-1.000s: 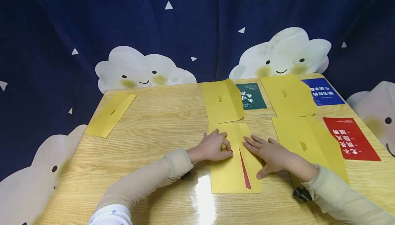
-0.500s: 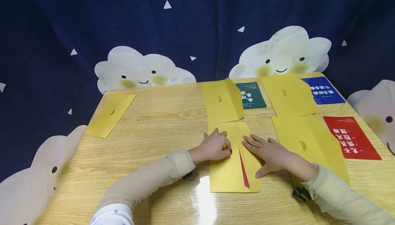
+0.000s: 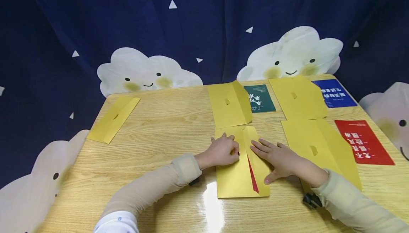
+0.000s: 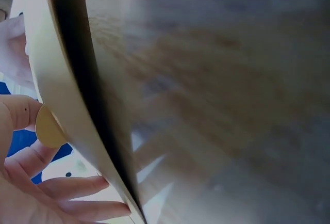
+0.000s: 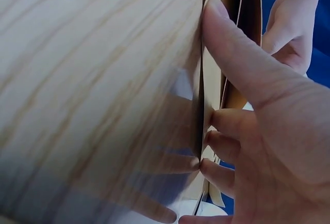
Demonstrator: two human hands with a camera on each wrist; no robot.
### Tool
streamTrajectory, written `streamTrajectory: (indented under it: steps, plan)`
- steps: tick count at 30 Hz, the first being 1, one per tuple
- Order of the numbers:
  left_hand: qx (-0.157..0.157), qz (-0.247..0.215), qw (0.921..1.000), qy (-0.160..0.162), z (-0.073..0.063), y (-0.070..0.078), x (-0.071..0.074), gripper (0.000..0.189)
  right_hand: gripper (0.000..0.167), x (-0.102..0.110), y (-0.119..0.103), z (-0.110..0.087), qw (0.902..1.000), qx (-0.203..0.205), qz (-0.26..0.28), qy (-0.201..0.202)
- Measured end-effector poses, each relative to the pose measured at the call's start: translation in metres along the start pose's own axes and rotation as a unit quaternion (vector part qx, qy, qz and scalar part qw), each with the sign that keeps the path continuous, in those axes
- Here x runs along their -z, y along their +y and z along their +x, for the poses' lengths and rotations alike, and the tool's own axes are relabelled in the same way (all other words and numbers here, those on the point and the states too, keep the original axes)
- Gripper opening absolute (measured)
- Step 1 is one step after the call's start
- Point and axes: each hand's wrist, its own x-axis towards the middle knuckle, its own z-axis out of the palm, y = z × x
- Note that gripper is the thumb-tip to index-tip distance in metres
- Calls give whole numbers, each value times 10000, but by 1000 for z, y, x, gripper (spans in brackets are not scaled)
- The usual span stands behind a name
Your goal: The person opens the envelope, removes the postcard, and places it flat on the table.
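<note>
A yellow envelope (image 3: 231, 185) lies upright on the table between both hands. A narrow gap down its middle shows a sliver of red card (image 3: 252, 172) inside. My left hand (image 3: 222, 151) rests on the left part of it, fingers curled. In the left wrist view, thumb and finger pinch a small half-round tab (image 4: 49, 128) that stands up from the envelope's face. My right hand (image 3: 282, 158) lies spread over the right-hand flap, fingers straight. The right wrist view has its thumb (image 5: 219, 22) on the flap's edge and its fingertips touching the paper.
Another yellow envelope (image 3: 113, 119) lies slanted at the far left. Beyond the hands is one (image 3: 227, 103) with a green card (image 3: 260, 98). At right lie two more envelopes (image 3: 297, 98), beside a blue card (image 3: 335, 93) and a red card (image 3: 364, 142).
The red spot by my left fingertips has gone from sight, and those fingers have curled slightly more. My right hand stays in place on the flap.
</note>
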Motion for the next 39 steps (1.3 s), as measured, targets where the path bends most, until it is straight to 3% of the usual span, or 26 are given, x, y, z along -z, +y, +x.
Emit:
streamTrajectory:
  steps: [10, 14, 20, 25, 35, 39]
  plan:
    - [-39, 19, 10000, 64, -1, 1, 0, 8, 111, 0, 1, 0, 10000, -60, 38, -47]
    - [-111, -114, 9999, 64, 0, 0, 0, 23, 111, 0, 1, 0, 9999, -78, 91, -63]
    - [66, -28, 9985, -540, 2, 3, 3, 62, 111, -1, 1, 0, 9999, -77, 54, -50]
    - [325, 116, 9943, -1007, 3, 7, 5, 55, 111, -1, 1, 1, 10000, -56, 37, -24]
    - [233, -86, 9964, -816, 3, 7, 4, 38, 111, -1, 1, 0, 10000, -53, 41, 14]
    - [280, -54, 9973, -683, 2, 9, 4, 48, 111, -1, 0, 0, 10000, -53, 42, 25]
